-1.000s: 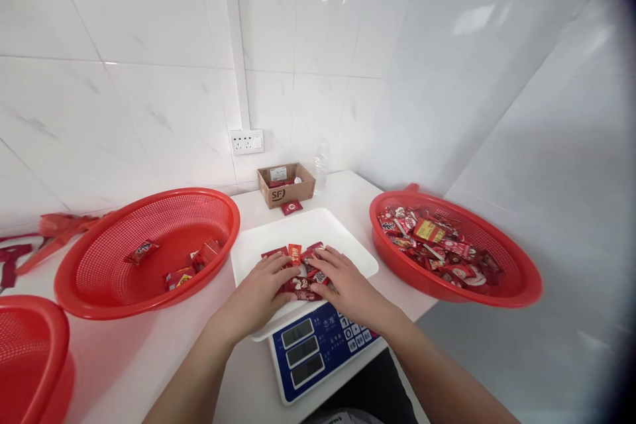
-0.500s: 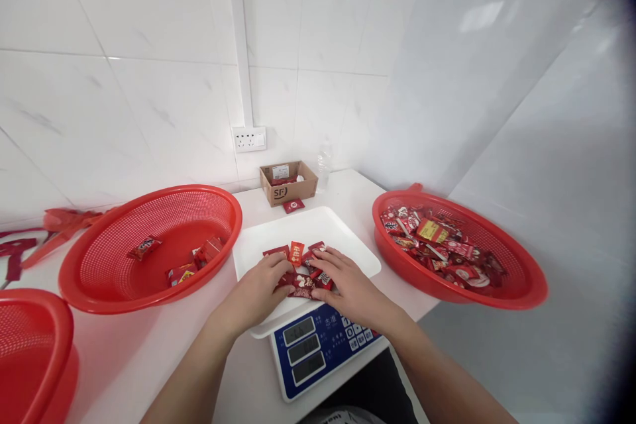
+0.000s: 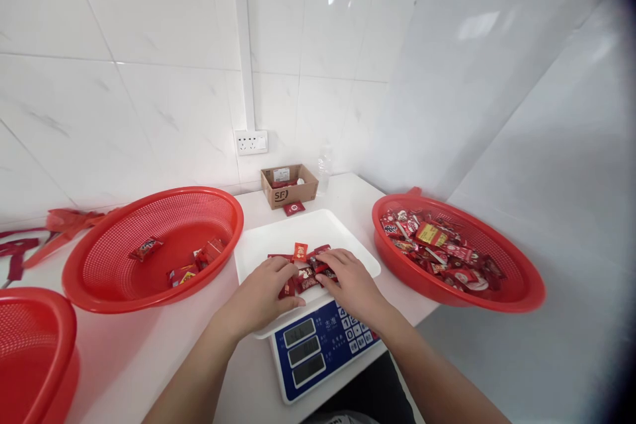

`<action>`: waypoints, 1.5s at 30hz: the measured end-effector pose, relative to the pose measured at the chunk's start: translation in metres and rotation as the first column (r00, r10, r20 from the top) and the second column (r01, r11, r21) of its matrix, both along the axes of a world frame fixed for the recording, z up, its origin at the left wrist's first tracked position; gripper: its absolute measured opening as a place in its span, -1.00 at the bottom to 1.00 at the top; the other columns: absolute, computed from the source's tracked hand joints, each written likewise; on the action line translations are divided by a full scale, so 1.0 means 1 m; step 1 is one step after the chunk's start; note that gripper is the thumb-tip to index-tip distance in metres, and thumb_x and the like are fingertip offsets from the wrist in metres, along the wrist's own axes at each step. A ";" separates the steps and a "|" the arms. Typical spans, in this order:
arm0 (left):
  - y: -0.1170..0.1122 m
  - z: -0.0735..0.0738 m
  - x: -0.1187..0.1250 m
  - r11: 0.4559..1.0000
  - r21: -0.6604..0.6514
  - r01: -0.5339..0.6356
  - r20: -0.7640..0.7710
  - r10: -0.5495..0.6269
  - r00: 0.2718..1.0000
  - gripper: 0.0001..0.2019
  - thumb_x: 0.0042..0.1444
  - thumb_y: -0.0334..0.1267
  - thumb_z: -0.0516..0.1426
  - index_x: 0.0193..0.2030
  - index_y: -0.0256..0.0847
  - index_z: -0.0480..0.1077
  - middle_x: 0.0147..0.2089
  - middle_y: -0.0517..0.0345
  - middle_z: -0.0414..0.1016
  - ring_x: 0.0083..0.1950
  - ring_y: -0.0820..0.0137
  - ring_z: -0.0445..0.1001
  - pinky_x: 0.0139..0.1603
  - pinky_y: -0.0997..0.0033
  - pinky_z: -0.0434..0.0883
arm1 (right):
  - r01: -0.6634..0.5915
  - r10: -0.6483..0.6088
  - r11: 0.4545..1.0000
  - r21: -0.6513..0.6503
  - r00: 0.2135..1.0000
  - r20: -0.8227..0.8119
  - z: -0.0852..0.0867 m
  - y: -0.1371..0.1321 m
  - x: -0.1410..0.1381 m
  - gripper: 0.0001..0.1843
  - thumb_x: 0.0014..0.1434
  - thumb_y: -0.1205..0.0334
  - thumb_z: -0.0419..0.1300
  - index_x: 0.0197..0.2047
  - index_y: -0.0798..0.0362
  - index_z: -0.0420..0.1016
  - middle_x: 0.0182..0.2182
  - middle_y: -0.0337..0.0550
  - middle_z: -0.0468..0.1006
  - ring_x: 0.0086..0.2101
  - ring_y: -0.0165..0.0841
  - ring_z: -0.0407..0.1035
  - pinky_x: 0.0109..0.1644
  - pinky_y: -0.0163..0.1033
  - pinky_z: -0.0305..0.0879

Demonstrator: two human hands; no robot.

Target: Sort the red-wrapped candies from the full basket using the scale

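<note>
A white weighing tray sits on a blue-fronted scale. Small red wrapped candies lie in a loose cluster on it, among them an orange-red packet at the cluster's far side. My left hand rests at the cluster's left, fingers bent and thumb spread apart, with a dark red packet partly hidden in the gap. From the right, my right hand lies over other packets, its fingertips touching them and its thumb apart. Both hands look open, cupped about the candies.
A red plastic basket heaped with candies stands right. To the left, another red basket holds several packets, and part of a third basket shows. Behind the tray are a cardboard box, a loose packet and a clear bottle.
My left thumb has drawn back toward the tray's near edge, uncovering more candies. The packets between my hands have shifted slightly, and the view has moved a little.
</note>
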State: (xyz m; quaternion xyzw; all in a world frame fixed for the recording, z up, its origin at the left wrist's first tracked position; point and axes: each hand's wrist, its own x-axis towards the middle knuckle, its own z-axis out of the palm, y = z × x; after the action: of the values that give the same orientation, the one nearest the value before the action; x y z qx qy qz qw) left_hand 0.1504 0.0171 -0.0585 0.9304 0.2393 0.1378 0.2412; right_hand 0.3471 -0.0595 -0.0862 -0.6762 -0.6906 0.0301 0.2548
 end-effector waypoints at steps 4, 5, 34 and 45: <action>0.000 -0.002 0.001 1.000 -0.021 -0.014 0.001 0.014 1.000 -0.78 0.08 -0.37 0.13 -0.11 -0.11 0.36 -0.04 0.14 0.39 0.01 0.24 0.36 -0.01 0.24 0.33 | -0.010 0.011 1.000 0.006 0.998 -0.061 0.000 -0.001 0.000 -0.64 0.15 0.30 0.13 0.05 0.00 0.40 -0.02 -0.05 0.46 0.04 -0.15 0.24 0.12 0.06 0.21; 0.000 -0.003 0.001 0.999 -0.035 -0.022 0.011 0.022 1.000 -0.75 0.08 -0.42 0.11 -0.09 -0.11 0.35 -0.03 0.14 0.39 0.02 0.26 0.36 0.00 0.25 0.33 | -0.019 0.019 1.000 -0.004 0.996 -0.084 0.000 -0.002 0.001 -0.63 0.16 0.29 0.13 0.06 0.00 0.39 0.00 -0.05 0.44 0.06 -0.16 0.23 0.14 0.06 0.19; 0.006 -0.012 -0.002 0.967 0.152 -0.203 -0.057 0.213 0.975 -0.61 0.17 -0.27 0.07 0.15 -0.18 0.28 0.20 -0.06 0.29 0.21 0.12 0.25 0.15 0.06 0.28 | -0.170 0.137 0.978 -0.123 0.961 -0.239 0.002 -0.013 0.009 -0.62 0.15 0.21 0.17 0.06 -0.03 0.44 0.17 -0.10 0.30 0.23 -0.20 0.01 0.29 0.04 -0.02; 0.006 -0.017 -0.001 0.972 0.141 -0.190 -0.077 0.202 0.976 -0.62 0.19 -0.21 0.05 0.15 -0.07 0.32 0.25 -0.06 0.23 0.26 0.08 0.18 0.18 -0.01 0.23 | -0.062 0.060 0.998 -0.003 0.987 -0.149 0.000 -0.009 0.023 -0.65 0.07 0.48 0.01 -0.14 0.02 0.47 0.08 -0.05 0.39 0.14 -0.23 0.19 0.22 0.06 0.13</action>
State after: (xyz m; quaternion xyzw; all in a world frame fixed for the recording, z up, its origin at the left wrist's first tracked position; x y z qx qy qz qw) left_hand 0.1492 0.0229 -0.0753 0.9215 0.3310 0.1340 0.1530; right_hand 0.3704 -0.0685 -0.0858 -0.6516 -0.6899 0.0911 0.3021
